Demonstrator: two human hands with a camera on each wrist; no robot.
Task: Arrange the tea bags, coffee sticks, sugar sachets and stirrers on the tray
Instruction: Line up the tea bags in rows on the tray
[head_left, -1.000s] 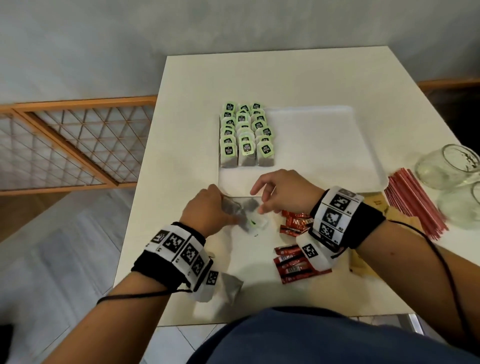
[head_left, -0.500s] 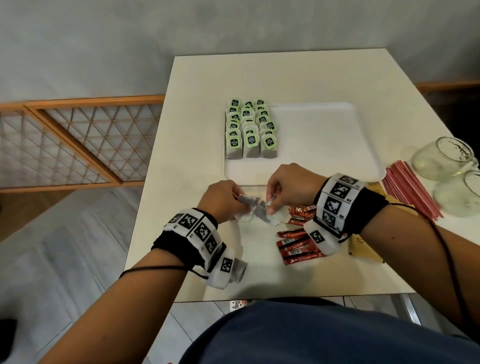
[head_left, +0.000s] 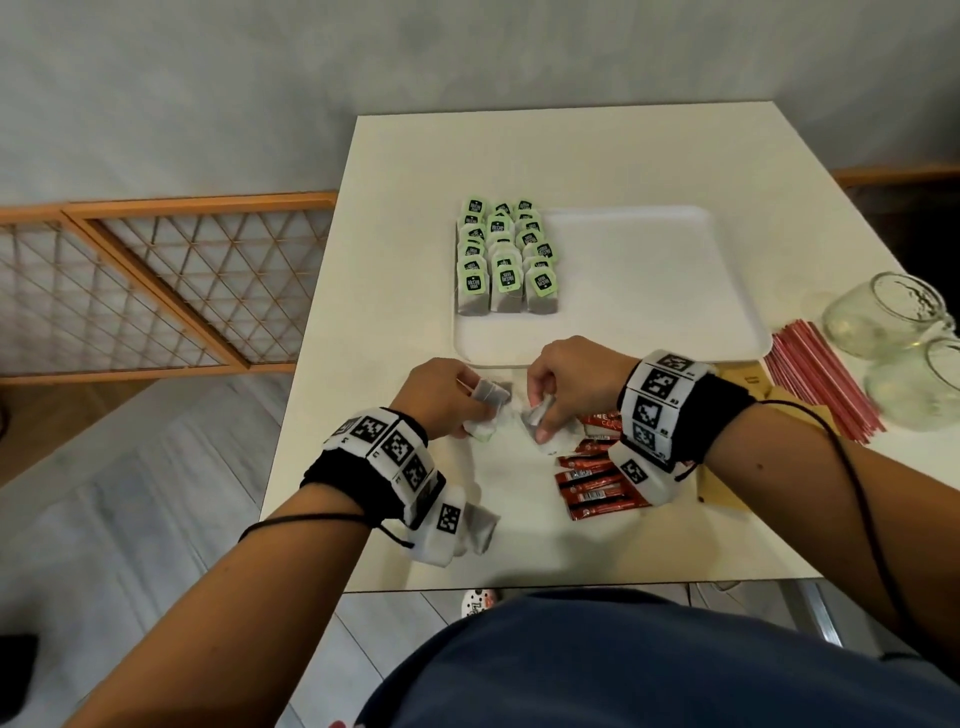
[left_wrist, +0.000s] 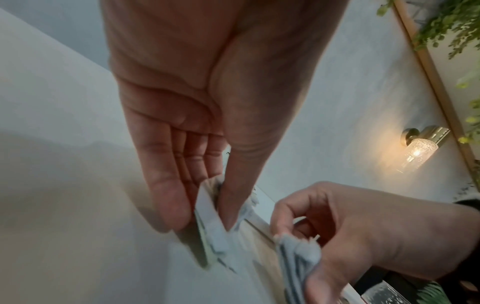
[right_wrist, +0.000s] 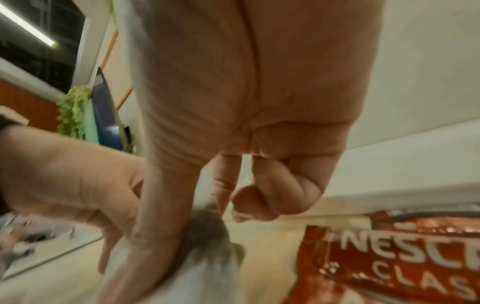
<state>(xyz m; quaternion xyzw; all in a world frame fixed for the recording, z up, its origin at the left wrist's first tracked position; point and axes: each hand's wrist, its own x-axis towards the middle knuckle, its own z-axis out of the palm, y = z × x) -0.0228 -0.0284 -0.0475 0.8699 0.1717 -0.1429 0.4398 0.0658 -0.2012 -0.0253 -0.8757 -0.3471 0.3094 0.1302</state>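
Note:
A white tray (head_left: 649, 291) lies on the table, with several green-tagged tea bags (head_left: 506, 260) in neat rows on its left side. Just in front of the tray, my left hand (head_left: 457, 400) pinches a grey tea bag (head_left: 488, 395) between thumb and fingers, seen close in the left wrist view as a tea bag (left_wrist: 210, 224). My right hand (head_left: 556, 395) pinches a second tea bag (head_left: 540, 421), shown in the right wrist view as a grey bag (right_wrist: 205, 242). Red coffee sticks (head_left: 597, 478) lie under my right wrist. Red stirrers (head_left: 821, 389) lie to the right.
Two clear glass jars (head_left: 883, 317) lie on their sides at the table's right edge. Brown sachets (head_left: 737, 379) sit beside the stirrers. One more tea bag (head_left: 480, 530) lies under my left wrist near the front edge. A wooden lattice screen (head_left: 156, 291) stands to the left.
Both hands were together on one clump of tea bags; now they have pulled slightly apart, each pinching its own bag. The head view has shifted a little.

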